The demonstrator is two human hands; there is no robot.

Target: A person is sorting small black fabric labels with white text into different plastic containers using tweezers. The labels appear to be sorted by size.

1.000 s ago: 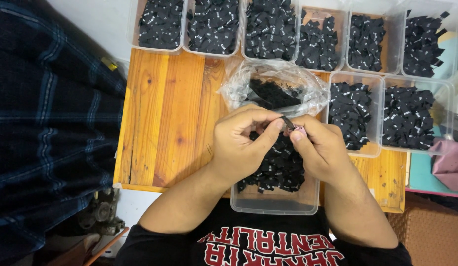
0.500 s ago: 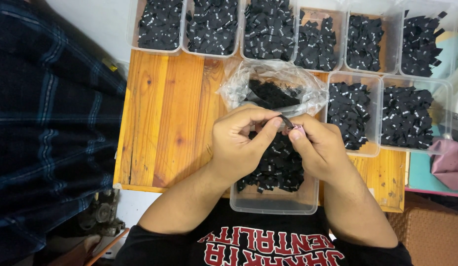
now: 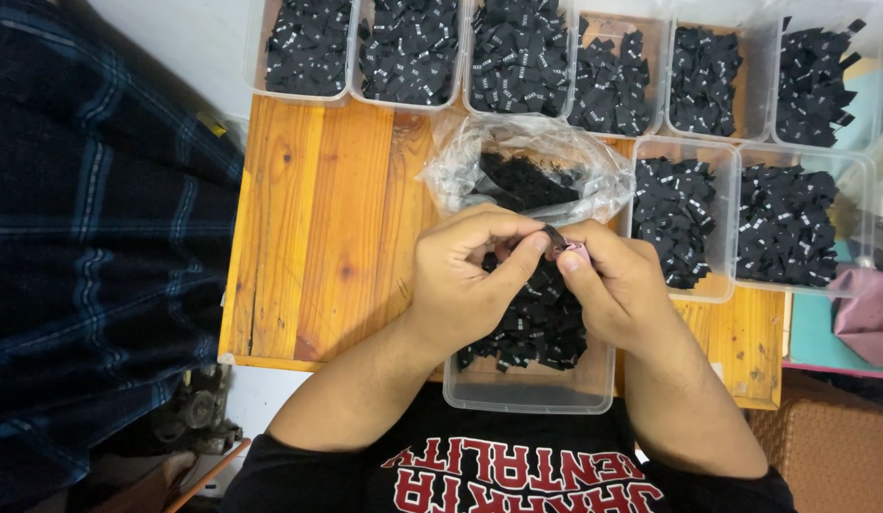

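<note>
My left hand (image 3: 465, 275) and my right hand (image 3: 617, 285) meet fingertip to fingertip above a clear plastic tub (image 3: 527, 389) full of small black fabric labels (image 3: 537, 328). Between the thumbs and forefingers of both hands I pinch one small black label (image 3: 554, 237). A small pink item (image 3: 575, 248) shows at my right fingertips. Just beyond my hands lies a crumpled clear plastic bag (image 3: 527, 161) with more black labels inside.
Several clear tubs of black labels line the far edge (image 3: 518, 52) and right side (image 3: 798, 223) of the wooden table (image 3: 318, 218). A dark plaid cloth (image 3: 90, 237) hangs at the left. A pink cloth (image 3: 864, 309) lies at the right edge.
My fingers have shifted slightly on the label; the hands stay over the same tub.
</note>
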